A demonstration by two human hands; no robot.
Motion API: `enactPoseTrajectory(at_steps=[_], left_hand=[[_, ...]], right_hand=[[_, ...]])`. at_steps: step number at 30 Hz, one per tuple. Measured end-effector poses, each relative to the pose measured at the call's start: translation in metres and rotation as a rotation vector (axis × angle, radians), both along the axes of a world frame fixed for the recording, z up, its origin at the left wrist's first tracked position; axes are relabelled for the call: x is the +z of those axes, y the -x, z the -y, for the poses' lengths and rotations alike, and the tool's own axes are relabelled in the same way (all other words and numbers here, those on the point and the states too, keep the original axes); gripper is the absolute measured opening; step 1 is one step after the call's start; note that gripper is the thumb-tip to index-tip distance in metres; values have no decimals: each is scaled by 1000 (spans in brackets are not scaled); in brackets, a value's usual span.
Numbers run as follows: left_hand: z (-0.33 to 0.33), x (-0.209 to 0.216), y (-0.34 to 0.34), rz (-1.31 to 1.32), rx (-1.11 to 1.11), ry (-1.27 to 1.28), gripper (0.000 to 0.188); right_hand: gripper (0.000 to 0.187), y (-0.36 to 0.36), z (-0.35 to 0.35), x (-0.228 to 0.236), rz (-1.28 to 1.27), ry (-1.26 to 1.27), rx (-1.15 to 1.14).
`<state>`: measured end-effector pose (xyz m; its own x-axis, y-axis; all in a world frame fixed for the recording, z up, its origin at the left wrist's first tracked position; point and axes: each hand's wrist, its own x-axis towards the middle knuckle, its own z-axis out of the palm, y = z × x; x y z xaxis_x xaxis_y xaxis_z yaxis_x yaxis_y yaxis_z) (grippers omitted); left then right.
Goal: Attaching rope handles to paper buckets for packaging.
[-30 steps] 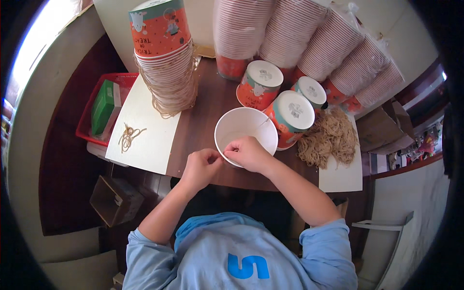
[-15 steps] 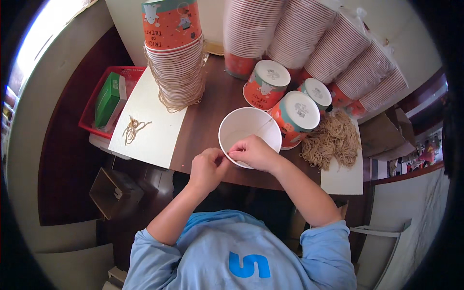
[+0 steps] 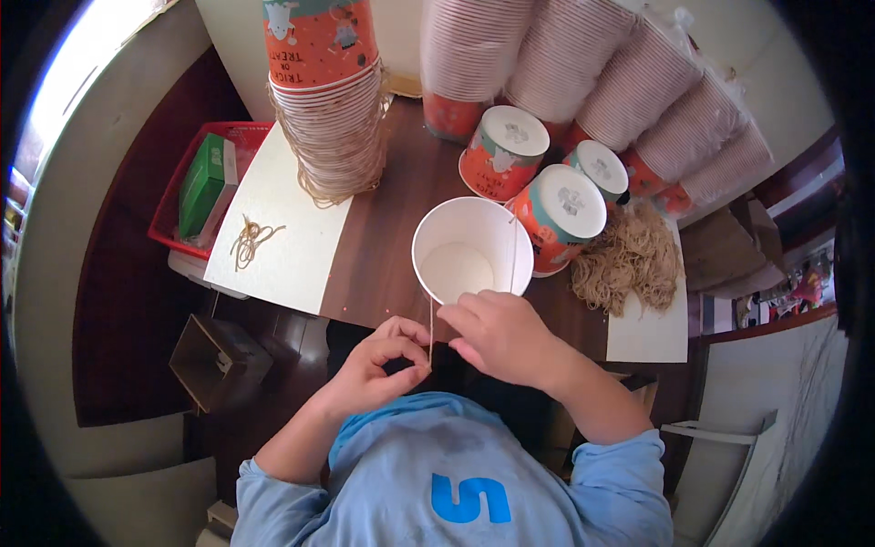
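Note:
A paper bucket with a white inside stands mouth up at the table's front edge. A thin tan string comes out at its near rim and runs down taut. My left hand pinches the lower end of that string between thumb and fingertips. Another length of string crosses the inside of the bucket from the far right rim. My right hand is at the near right rim, fingers bent, with a gap between thumb and forefinger. Nothing shows in that gap; some of its fingers are hidden.
Upside-down printed buckets stand just behind and right. A heap of tan strings lies right of them. A tall stack of buckets rises at the left, wrapped stacks at the back. Loose strings lie on the white board.
My left hand has drawn the string down and toward me, out from the near rim. My right hand has come out of the bucket, and its fingers have parted.

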<state>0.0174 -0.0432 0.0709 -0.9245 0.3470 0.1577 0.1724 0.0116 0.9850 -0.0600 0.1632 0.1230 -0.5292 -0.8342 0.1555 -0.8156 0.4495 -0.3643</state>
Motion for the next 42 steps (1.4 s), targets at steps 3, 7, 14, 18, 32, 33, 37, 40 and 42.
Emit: enactPoseTrajectory(at_steps=[3,7,14,18,32,33,37,40,42], left_hand=[[-6,1,1,-64,49,-8,6],[-12,-12,3,-17,108,-106,3],[-16,-17,16,356,312,-502,9],[-19,-12,25,379,324,-352,9],[-9,-7,27,422,126,-243,12],[-6,-8,28,421,132,-244,12],[-4,-14,26,437,98,-296,14],[-6,-14,26,430,79,-319,13],[-8,-13,25,423,81,-332,13]], right_hand=[[33,-11,-1,-9,-29,105,11],[31,-20,-3,-26,-89,267,-7],[32,-14,-13,-15,-61,225,61],[21,-8,-4,7,-182,154,126],[18,19,11,-12,-188,529,-278],[18,13,5,-14,-134,502,-291],[13,-5,-6,-32,6,460,-243],[11,-12,1,-39,12,439,-234],[14,-13,5,-39,-64,363,-214]])
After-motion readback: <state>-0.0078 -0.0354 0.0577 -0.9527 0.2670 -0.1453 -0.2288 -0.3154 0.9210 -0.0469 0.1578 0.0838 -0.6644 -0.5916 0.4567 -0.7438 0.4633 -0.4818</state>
